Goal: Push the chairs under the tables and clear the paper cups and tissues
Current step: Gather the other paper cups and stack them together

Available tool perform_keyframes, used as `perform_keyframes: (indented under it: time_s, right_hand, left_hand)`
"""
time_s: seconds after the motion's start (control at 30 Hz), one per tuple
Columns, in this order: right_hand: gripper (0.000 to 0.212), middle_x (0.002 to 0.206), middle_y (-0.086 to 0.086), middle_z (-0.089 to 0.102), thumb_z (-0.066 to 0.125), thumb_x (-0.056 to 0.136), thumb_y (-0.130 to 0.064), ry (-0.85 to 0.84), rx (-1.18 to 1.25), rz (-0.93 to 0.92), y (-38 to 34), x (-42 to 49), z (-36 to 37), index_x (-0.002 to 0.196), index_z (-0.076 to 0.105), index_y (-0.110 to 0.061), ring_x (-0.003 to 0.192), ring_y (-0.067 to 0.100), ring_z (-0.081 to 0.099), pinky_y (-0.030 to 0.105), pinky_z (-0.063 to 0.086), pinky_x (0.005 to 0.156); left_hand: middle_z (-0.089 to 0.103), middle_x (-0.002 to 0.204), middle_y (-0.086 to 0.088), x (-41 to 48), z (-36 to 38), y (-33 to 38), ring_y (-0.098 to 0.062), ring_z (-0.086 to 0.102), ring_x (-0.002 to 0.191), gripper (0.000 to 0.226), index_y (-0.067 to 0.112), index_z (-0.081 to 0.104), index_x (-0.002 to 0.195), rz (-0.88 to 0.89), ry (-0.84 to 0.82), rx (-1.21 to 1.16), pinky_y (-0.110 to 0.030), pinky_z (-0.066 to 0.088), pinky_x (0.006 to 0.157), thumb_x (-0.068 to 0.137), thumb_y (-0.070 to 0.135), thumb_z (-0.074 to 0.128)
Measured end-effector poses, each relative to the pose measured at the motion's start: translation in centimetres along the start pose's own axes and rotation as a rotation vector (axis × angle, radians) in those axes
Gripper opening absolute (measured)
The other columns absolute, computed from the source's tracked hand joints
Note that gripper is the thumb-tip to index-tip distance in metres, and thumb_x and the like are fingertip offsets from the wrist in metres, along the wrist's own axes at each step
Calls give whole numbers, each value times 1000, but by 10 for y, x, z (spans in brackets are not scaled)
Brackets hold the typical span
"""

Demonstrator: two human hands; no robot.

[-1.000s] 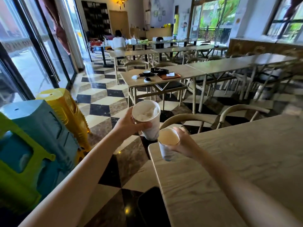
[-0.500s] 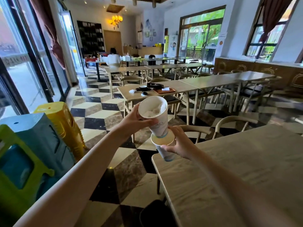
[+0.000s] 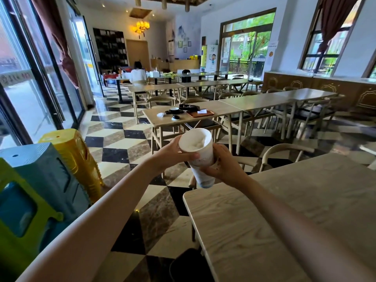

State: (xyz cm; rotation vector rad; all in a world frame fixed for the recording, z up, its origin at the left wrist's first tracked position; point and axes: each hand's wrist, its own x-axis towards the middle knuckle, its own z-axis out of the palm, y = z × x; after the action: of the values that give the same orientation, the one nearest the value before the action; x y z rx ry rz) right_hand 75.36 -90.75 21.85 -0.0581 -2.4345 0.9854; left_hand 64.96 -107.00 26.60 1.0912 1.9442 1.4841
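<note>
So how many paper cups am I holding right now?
2, nested. The upper cup, with tissue inside, sits in the lower cup. The left hand grips the upper one near its rim, and the right hand holds the lower one. More could be nested unseen.

Nested paper cups [image 3: 200,159] in both hands [image 3: 224,166]
</note>
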Motion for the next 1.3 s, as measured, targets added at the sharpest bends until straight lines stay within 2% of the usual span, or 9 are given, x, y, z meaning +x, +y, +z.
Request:
perform_keyframes:
  time_s: [0.2,0.37,0.43,0.63,0.8,0.9,1.0,1.1,1.3]
  right_hand:
    - [96,143,6,35,81,71,-22,-22,46,24,-15,7,-15,147,21,-17,129,10,34,24,32,104]
    - [86,155,-2,24,58,77,-63,-358,274,215,-12,4,-41,148,17,-35,140,17,27,35,30,109]
    - [67,159,-3,18,45,89,-53,-341,213,203,-8,6,-37,148,17,-35,145,19,21,37,25,114]
    - [49,157,-1,27,38,100,-30,-335,96,180,-2,24,-28,147,26,-24,146,16,21,28,20,114]
    - [43,155,-2,30,30,103,-26,-362,235,303,17,24,-11,145,32,-25,144,15,23,26,21,113]
    - [41,151,3,35,28,103,-25,-350,255,370,34,22,12,143,37,-25,140,18,31,22,28,103]
    - [40,151,5,37,28,103,-23,-369,322,445,56,17,46,141,41,-22,135,15,34,18,28,99]
    - [40,149,6,40,30,102,-28,-407,341,530,81,8,87,140,41,-20,134,16,37,17,29,97]
    - [52,151,11,38,33,100,-39,-468,57,595,144,-30,166,144,33,-12,140,26,32,23,23,107]
  left_hand:
    - [60,111,-1,-1,13,-10,-10,57,101,45,13,46,128,-90,-145,-26,-19,52,83,87,6,64]
    - [62,113,-5,-3,12,-22,-17,58,108,43,6,50,128,-123,-119,40,-24,51,89,86,3,64]
    - [62,113,-5,-3,14,-24,-17,58,109,45,8,50,126,-127,-120,26,-25,52,90,84,-1,65]
    - [46,122,1,4,28,-25,-6,51,105,92,21,21,145,-104,5,56,-17,51,77,75,-3,75]
    - [47,127,-3,9,46,-59,-18,49,118,108,20,24,145,-121,149,60,-34,48,98,58,21,89]
    - [49,122,1,11,55,-93,-14,51,110,85,24,26,141,-196,135,-68,-23,50,84,74,19,79]
    - [55,128,-13,17,63,-135,-29,59,111,54,17,38,136,-398,209,-295,-42,56,87,89,30,62]
    - [61,104,-10,16,65,-173,-29,63,94,20,16,51,117,-581,360,-394,-46,55,85,101,23,42]
    - [58,90,-4,-10,72,-277,-14,58,74,22,22,57,92,-784,419,-355,-37,56,69,102,19,37]
